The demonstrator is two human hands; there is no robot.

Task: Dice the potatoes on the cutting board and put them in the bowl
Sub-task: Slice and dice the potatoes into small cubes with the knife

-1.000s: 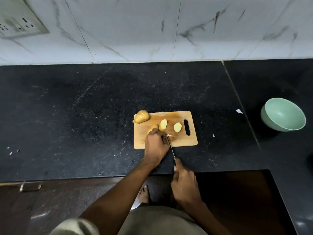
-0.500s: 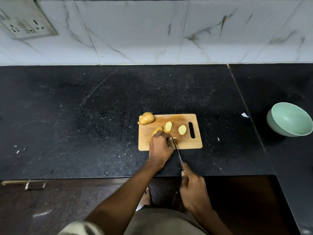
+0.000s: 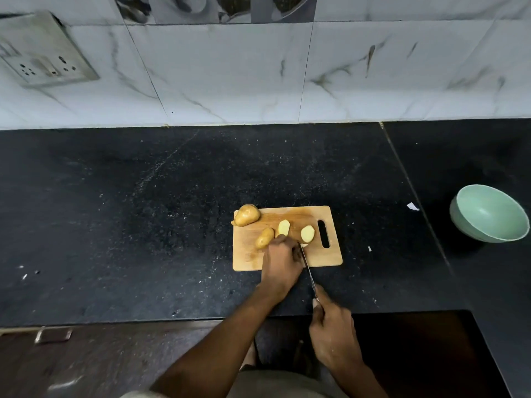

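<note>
Setting: black speckled worktop (image 3: pixel 143 225) below a white marbled tile wall (image 3: pixel 230 76); a switch plate (image 3: pixel 43 61) sits upper left on the wall
Head view, board: wooden cutting board (image 3: pixel 324 257) lies mid-worktop, its handle slot to the right
Potatoes: whole potato (image 3: pixel 246 215) rests on the board's far left corner, overhanging the edge; unpeeled piece (image 3: pixel 265 237) lies just beside the left hand; two cut slices (image 3: pixel 284 227) and (image 3: pixel 307 234) lie face up near the slot
Left hand: left hand (image 3: pixel 281 264) is on the board with fingers curled down over a piece beside the blade; the piece under it is mostly hidden
Right hand: right hand (image 3: pixel 334 334) grips the handle of a knife (image 3: pixel 308 271); the blade runs forward onto the board, tip near the right slice
Bowl: pale green bowl (image 3: pixel 488 214) stands on the worktop well apart to the right, tilted; nothing shows inside
Scraps: small white bits (image 3: pixel 413 206) lie between board and bowl
</note>
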